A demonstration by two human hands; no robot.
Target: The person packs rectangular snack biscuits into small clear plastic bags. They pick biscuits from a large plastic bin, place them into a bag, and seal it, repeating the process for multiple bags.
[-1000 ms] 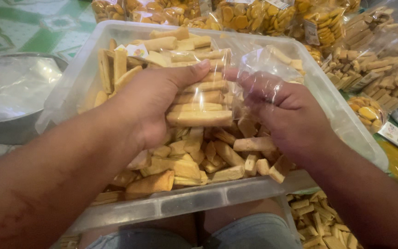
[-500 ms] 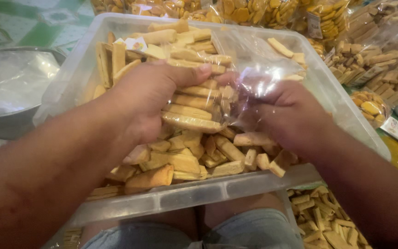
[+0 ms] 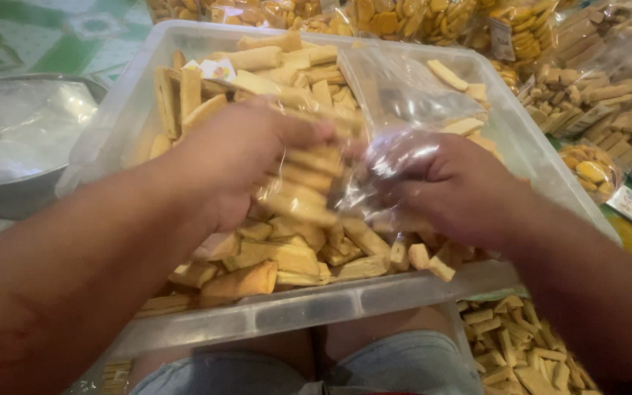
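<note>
Now both the left hand and right hand clamp the clear bag of biscuit sticks between them.

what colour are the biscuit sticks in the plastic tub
Golden yellow-tan, some edges baked browner. The head view shows the biscuit sticks best, heaped in the clear tub.

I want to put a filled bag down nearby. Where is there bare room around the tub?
Little. The green patterned surface beyond the metal bowl, top left, is bare. The tub is full of biscuit sticks; packed bags crowd the right.
</note>
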